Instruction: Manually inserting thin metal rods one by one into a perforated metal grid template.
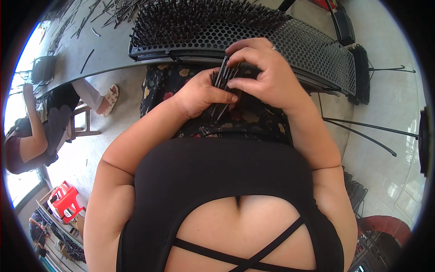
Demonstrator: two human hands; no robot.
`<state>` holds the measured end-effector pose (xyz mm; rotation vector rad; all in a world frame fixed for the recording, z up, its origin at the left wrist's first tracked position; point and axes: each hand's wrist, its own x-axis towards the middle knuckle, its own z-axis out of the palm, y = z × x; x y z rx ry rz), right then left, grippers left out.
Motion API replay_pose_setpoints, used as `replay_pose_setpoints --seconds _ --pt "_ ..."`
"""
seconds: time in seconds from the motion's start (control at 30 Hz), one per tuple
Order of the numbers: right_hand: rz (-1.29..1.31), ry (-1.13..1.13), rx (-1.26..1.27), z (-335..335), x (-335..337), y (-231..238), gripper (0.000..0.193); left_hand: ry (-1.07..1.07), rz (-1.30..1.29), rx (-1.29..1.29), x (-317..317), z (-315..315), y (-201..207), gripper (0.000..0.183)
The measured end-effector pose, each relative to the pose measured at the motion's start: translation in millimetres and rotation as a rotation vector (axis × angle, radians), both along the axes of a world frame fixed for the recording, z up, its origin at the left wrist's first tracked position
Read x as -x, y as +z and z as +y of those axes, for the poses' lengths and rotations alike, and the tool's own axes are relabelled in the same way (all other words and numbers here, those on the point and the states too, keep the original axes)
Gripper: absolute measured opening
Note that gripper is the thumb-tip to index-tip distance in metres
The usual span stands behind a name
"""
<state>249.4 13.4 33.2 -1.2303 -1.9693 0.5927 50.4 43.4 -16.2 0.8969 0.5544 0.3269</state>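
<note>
My left hand is closed round a bundle of thin dark sticks, its thumb lying across them. They stand roughly on end above my lap, with their lower ends poking out below the hand. My right hand curls over from the right, fingertips and thumb at the upper part of the same bundle. Just beyond both hands is a long dark perforated metal rack. Many dark upright pieces stand packed in its holes on the left and middle; the right part shows bare holes.
Loose dark sticks lie scattered over the grey table at the far left. Another person sits at the left beside a wooden stool. A red plastic chair stands lower left. Thin metal rods stick out at the right.
</note>
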Motion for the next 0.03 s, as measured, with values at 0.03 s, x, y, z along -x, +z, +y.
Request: replay_pose_setpoints --seconds 0.03 --pt "0.021 0.02 0.039 0.7 -1.4 -4.6 0.03 -0.013 -0.012 0.02 0.3 0.7 -2.8 0.029"
